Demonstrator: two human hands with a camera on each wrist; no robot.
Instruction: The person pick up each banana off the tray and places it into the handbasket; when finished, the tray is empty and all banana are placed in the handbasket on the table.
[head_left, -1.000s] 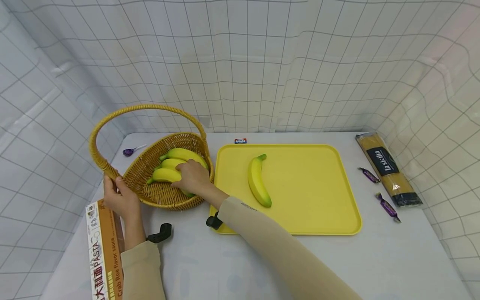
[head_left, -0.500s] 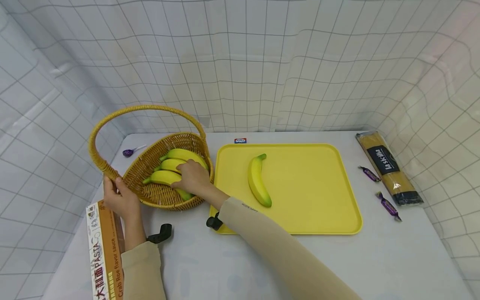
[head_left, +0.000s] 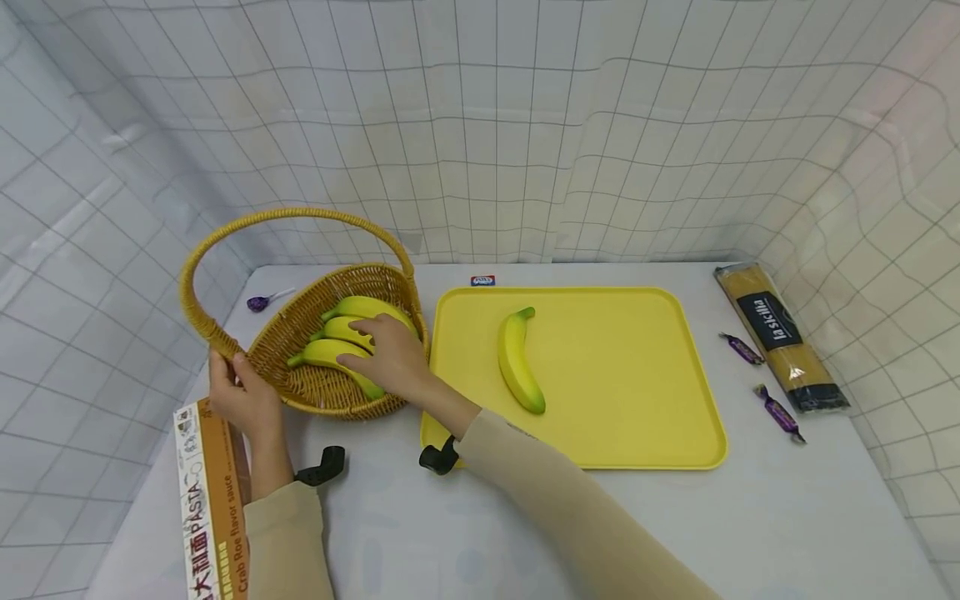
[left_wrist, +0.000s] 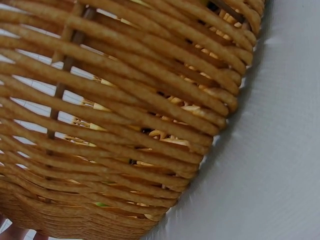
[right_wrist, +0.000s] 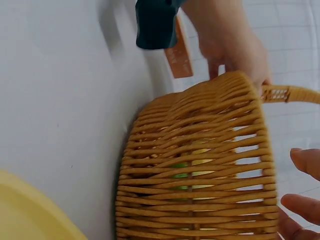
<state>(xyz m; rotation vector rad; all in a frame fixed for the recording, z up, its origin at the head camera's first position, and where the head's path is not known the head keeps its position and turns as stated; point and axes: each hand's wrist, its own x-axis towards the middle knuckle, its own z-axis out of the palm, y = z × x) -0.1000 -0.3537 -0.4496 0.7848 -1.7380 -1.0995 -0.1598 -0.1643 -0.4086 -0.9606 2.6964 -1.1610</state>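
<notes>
Far left, a pasta box (head_left: pixel 210 500) lies at the table edge beside the left sleeve, and just above it the left hand (head_left: pixel 242 398) grips the wicker basket (head_left: pixel 300 329) where the handle (head_left: pixel 288 215) meets the rim, fingers curled on the weave, steadying it; the left wrist view shows only weave (left_wrist: pixel 125 115) up close. A purple lollipop (head_left: pixel 262 302) sits behind the basket, well out of the way. Inside the basket lie three bananas (head_left: pixel 339 343), side by side, and the right hand (head_left: pixel 390 354) rests over them with fingers stretched out and relaxed, not closed round any of them; the right wrist view catches just straight fingertips (right_wrist: pixel 302 160) past the basket wall. To take one cleanly, I'd say the fingers should wrap the nearest banana at its middle and lift it straight up over the rim, with the left hand keeping the basket from sliding or tipping. The handle arches behind the hand, so it shouldn't block a lift toward the right. Next, the yellow tray (head_left: pixel 637 433) touches the basket's side, one banana (head_left: pixel 517 360) on its left half, plenty of bare tray beyond. Far right, two purple candies (head_left: pixel 759 379) and a spaghetti pack (head_left: pixel 780 337) lie off the tray, well apart.
</notes>
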